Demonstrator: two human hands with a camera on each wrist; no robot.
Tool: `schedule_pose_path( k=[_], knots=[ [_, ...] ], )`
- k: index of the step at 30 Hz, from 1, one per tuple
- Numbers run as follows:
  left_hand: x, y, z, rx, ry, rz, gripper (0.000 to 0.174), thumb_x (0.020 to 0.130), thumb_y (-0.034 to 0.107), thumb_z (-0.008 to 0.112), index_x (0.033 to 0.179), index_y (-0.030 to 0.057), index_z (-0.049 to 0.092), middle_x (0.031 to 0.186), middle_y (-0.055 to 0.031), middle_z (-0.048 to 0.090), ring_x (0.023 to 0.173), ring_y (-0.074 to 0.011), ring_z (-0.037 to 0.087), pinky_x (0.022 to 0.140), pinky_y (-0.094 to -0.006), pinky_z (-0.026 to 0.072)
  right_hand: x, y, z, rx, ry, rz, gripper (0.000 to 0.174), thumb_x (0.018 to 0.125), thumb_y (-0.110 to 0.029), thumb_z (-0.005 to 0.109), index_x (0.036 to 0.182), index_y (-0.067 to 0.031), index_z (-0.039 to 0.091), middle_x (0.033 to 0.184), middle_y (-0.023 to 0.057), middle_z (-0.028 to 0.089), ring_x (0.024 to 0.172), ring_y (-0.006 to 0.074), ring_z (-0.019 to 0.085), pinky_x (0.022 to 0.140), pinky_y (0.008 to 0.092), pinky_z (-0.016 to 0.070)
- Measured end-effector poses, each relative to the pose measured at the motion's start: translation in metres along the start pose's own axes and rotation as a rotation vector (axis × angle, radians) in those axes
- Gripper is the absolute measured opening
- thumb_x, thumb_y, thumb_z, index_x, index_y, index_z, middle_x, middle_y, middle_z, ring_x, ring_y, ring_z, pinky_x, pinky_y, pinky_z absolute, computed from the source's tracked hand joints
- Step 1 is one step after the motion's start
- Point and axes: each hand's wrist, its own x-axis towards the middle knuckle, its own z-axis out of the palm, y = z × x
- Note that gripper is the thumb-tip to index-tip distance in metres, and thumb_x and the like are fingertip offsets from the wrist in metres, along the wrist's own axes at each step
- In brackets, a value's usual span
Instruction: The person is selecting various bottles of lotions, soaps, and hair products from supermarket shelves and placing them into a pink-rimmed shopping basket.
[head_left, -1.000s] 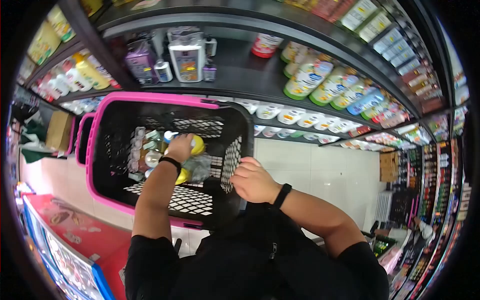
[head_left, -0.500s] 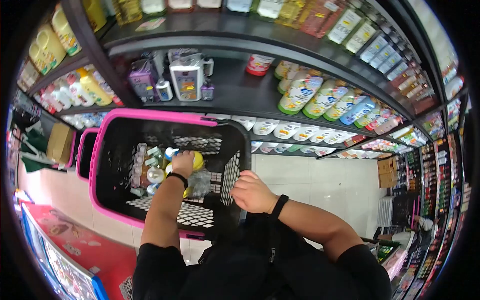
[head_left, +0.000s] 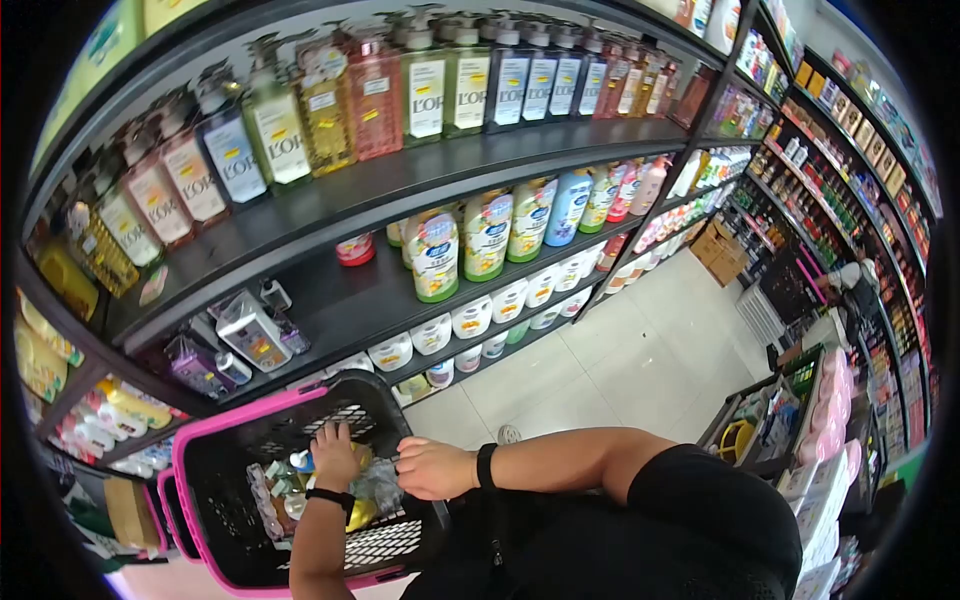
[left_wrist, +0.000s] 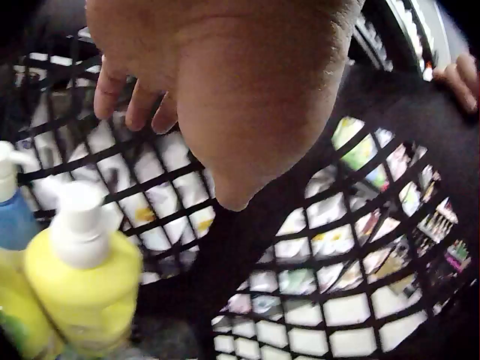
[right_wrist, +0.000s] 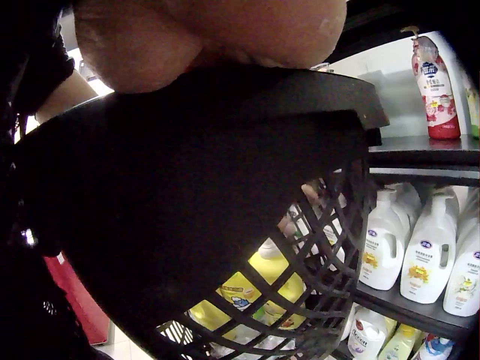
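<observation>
A black shopping basket with a pink rim (head_left: 250, 407) hangs low in the head view, bottles lying and standing inside. My left hand (head_left: 335, 457) is down in it, fingers extended and holding nothing. In the left wrist view that hand is above and beside a yellow pump bottle (left_wrist: 84, 289) with a white pump; a blue bottle (left_wrist: 15, 219) with a white top stands beside it. Clear plastic (head_left: 380, 482) lies near the basket's right wall. My right hand (head_left: 425, 468) grips the black rim at the basket's right end. Through the lattice in the right wrist view, yellow bottles (right_wrist: 238, 291) show.
Shelves hold rows of pump bottles (head_left: 425, 95) above, flowered bottles (head_left: 488, 235) and white bottles (head_left: 470, 318) below. Tiled floor (head_left: 610, 350) stretches rightward. Stacked goods (head_left: 820, 490) and a bin with a yellow ring (head_left: 738, 440) stand at right. Brown cartons (head_left: 718, 250) sit farther along the aisle.
The head view has swung up and turned, so the basket appears lower and the upper shelf shows. My left hand's fingers, earlier at a yellow bottle, are now extended. My right hand stays on the rim.
</observation>
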Motion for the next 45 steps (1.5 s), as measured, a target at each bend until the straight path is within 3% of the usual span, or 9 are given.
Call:
schedule_pose_path(
  k=[6, 15, 19, 20, 25, 28, 29, 35, 45],
  knots=[
    [-0.020, 0.065, -0.071, -0.627, 0.307, 0.278, 0.049, 0.086, 0.023, 0.073, 0.126, -0.0025, 0.059, 0.123, -0.0252, 0.061, 0.113, -0.0449, 0.059, 0.098, -0.0488, 0.0488, -0.004, 0.005, 0.001, 0.013, 0.010, -0.018, 0.014, 0.083, -0.023, 0.069, 0.080, -0.0103, 0.064, 0.081, 0.0055, 0.059, 0.090, 0.0266, 0.058, 0.099, 0.0426, 0.0410],
    [-0.050, 0.091, -0.088, -0.789, 0.101, 0.113, 0.034, 0.101, 0.024, 0.057, 0.122, -0.0015, 0.063, 0.112, -0.0226, 0.068, 0.101, -0.0348, 0.067, 0.088, -0.0409, 0.0523, -0.007, 0.015, -0.002, 0.189, -0.002, -0.049, 0.016, 0.083, -0.022, 0.069, 0.086, -0.0069, 0.065, 0.095, 0.0107, 0.064, 0.101, 0.0308, 0.058, 0.100, 0.0450, 0.0397],
    [-0.066, 0.101, -0.096, -0.793, 0.104, 0.069, 0.033, 0.103, 0.022, 0.055, 0.124, -0.0017, 0.061, 0.112, -0.0222, 0.068, 0.104, -0.0348, 0.067, 0.091, -0.0401, 0.0512, -0.004, 0.040, -0.023, 0.644, -0.138, 0.091, 0.014, 0.088, -0.019, 0.066, 0.088, -0.0049, 0.065, 0.088, 0.0118, 0.066, 0.091, 0.0331, 0.062, 0.082, 0.0437, 0.0490],
    [-0.072, 0.105, -0.102, -0.791, 0.095, 0.051, 0.033, 0.103, 0.022, 0.055, 0.125, -0.0017, 0.060, 0.112, -0.0220, 0.068, 0.105, -0.0347, 0.067, 0.091, -0.0400, 0.0514, -0.004, 0.042, -0.035, 0.663, 0.032, 0.096, 0.018, 0.089, -0.021, 0.064, 0.084, -0.0036, 0.066, 0.077, 0.0142, 0.066, 0.075, 0.0346, 0.065, 0.067, 0.0427, 0.0499],
    [-0.085, 0.140, -0.118, -0.699, -0.087, -0.111, 0.059, 0.092, 0.025, 0.071, 0.138, -0.0023, 0.045, 0.116, -0.0290, 0.066, 0.110, -0.0473, 0.063, 0.091, -0.0477, 0.0519, -0.025, 0.127, -0.095, 0.646, 0.202, 0.484, 0.013, 0.095, -0.015, 0.065, 0.103, -0.0044, 0.065, 0.092, 0.0066, 0.064, 0.084, 0.0188, 0.063, 0.079, 0.0335, 0.0528],
    [-0.082, 0.154, -0.118, -0.618, -0.173, -0.251, 0.075, 0.088, 0.029, 0.072, 0.144, -0.0083, 0.037, 0.119, -0.0361, 0.062, 0.111, -0.0496, 0.061, 0.093, -0.0501, 0.0510, -0.037, 0.189, -0.115, 0.412, 0.719, 0.645, 0.032, 0.088, -0.005, 0.069, 0.117, -0.0050, 0.057, 0.105, 0.0085, 0.062, 0.096, 0.0217, 0.059, 0.087, 0.0368, 0.0501],
    [-0.079, 0.155, -0.111, -0.585, -0.168, -0.270, 0.077, 0.088, 0.029, 0.071, 0.144, -0.0098, 0.035, 0.119, -0.0371, 0.061, 0.111, -0.0500, 0.061, 0.094, -0.0501, 0.0507, -0.043, 0.213, -0.126, 0.331, 0.671, 0.722, 0.058, 0.083, -0.007, 0.073, 0.135, -0.0013, 0.047, 0.129, 0.0199, 0.056, 0.119, 0.0347, 0.057, 0.100, 0.0410, 0.0473],
    [-0.069, 0.181, -0.111, -0.501, -0.117, -0.422, 0.069, 0.088, 0.016, 0.065, 0.142, -0.0132, 0.035, 0.119, -0.0392, 0.060, 0.108, -0.0535, 0.060, 0.093, -0.0539, 0.0500, -0.023, 0.269, -0.141, 0.131, 0.793, 0.649, 0.086, 0.081, -0.014, 0.077, 0.148, 0.0083, 0.029, 0.144, 0.0295, 0.044, 0.134, 0.0447, 0.044, 0.114, 0.0472, 0.0348],
    [-0.071, 0.206, -0.104, -0.586, 0.044, -0.570, 0.070, 0.089, 0.016, 0.066, 0.146, -0.0090, 0.034, 0.122, -0.0356, 0.059, 0.111, -0.0496, 0.060, 0.094, -0.0499, 0.0498, 0.000, 0.302, -0.147, 0.571, 0.764, 0.599, 0.091, 0.074, -0.004, 0.083, 0.146, 0.0034, 0.029, 0.133, 0.0173, 0.053, 0.120, 0.0249, 0.056, 0.105, 0.0366, 0.0443]
  ],
)
